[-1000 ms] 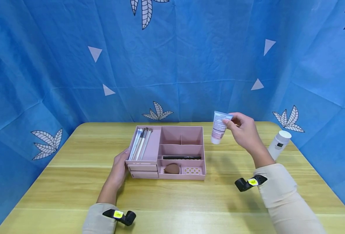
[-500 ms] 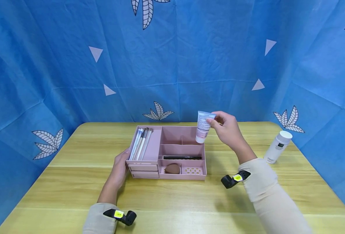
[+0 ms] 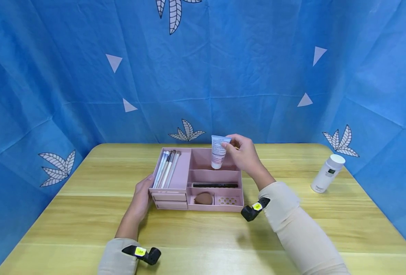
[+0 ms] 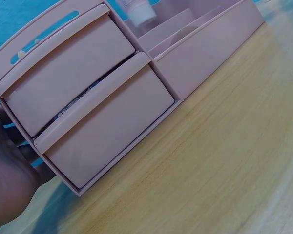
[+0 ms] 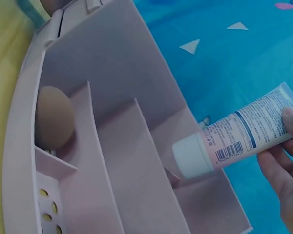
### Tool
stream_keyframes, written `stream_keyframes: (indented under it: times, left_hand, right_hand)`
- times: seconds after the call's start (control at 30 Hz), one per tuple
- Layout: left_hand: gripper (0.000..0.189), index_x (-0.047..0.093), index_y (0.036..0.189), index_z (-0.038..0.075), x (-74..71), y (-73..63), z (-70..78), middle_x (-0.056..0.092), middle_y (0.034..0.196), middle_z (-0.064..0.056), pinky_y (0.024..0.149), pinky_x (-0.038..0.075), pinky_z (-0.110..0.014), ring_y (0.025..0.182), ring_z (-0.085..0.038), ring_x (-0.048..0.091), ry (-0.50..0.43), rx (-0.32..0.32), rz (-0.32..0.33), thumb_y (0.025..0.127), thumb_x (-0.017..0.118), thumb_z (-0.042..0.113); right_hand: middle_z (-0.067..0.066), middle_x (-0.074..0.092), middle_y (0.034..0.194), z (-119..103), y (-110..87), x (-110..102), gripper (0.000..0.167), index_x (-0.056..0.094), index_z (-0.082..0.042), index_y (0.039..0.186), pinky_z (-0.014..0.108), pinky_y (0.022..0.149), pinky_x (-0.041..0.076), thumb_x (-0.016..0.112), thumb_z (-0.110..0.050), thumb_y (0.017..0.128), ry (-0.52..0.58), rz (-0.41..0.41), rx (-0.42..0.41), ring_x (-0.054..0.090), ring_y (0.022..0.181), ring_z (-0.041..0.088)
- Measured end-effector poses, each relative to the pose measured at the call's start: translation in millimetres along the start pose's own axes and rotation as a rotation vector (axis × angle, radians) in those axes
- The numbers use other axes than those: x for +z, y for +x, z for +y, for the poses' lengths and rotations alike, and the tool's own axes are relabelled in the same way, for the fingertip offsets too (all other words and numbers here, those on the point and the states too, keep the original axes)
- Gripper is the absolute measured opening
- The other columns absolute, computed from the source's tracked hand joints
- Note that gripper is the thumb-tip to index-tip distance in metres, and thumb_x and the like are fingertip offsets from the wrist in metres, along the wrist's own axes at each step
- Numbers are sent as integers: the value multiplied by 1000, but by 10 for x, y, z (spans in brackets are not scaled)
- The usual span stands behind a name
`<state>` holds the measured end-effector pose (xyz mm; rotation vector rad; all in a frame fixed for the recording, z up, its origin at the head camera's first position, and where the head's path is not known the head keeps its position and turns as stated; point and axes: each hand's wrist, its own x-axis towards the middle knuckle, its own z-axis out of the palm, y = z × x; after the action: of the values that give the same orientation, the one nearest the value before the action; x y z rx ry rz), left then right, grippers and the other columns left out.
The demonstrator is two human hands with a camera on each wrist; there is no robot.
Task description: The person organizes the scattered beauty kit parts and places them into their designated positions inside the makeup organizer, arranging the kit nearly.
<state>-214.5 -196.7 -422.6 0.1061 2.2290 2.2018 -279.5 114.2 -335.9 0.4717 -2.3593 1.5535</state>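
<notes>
My right hand (image 3: 247, 156) pinches a squeeze tube (image 3: 218, 151) by its flat blue end between thumb and fingers. The tube hangs white cap down over the rear compartments of a pink desk organizer (image 3: 173, 194); in the right wrist view its cap (image 5: 191, 157) overlaps the back row. Against the organizer's left side, my left hand (image 3: 142, 196) rests with its fingers along the wall, partly hidden behind it in the left wrist view. Makeup brushes (image 3: 166, 168) lie in the top left tray, a black pen (image 3: 215, 185) in the middle slot, and a brown makeup sponge (image 3: 203, 198) in a front compartment.
A white bottle (image 3: 328, 173) stands at the right of the wooden table (image 3: 203, 240). Two closed drawers (image 4: 102, 122) face forward under the brush tray. A blue curtain (image 3: 203, 76) hangs behind the table and along its sides.
My right hand has carried the tube leftward, from right of the organizer to over its rear compartments. The left hand and the organizer have stayed in place.
</notes>
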Motion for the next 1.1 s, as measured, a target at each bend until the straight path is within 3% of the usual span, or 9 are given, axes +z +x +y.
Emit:
stream_keyframes:
  times: [0.23, 0.73, 0.9, 1.1]
  left_hand:
    - [53, 36, 141, -4, 7, -11, 4, 40, 144, -19, 116, 23, -40, 135, -27, 34, 4, 9, -8, 102, 28, 31]
    - [52, 37, 141, -2, 0, -4, 2, 41, 143, -18, 115, 25, -37, 133, -25, 36, 5, 4, -9, 102, 28, 32]
    - [53, 38, 140, -2, 6, -1, 10, 43, 141, -18, 113, 28, -36, 130, -25, 39, 2, 0, 2, 102, 29, 33]
    - [57, 35, 143, 0, -4, -1, -1, 39, 146, -16, 116, 23, -41, 136, -28, 33, 22, 5, -3, 101, 30, 39]
  right_hand:
    - [15, 66, 92, 29, 56, 192, 17, 65, 1, 102, 37, 81, 53, 62, -11, 90, 15, 3, -12, 58, 82, 21]
    - [8, 61, 84, 205, 20, 545, 16, 66, -5, 103, 23, 59, 46, 62, -15, 91, -77, -52, 67, 52, 75, 17]
    - [7, 62, 86, 233, 23, 628, 14, 66, -7, 102, 25, 60, 47, 63, -15, 91, -89, -75, 55, 52, 75, 17]
    - [8, 65, 90, 257, 21, 733, 20, 66, -7, 108, 24, 61, 53, 62, -16, 91, -72, -129, 100, 61, 76, 20]
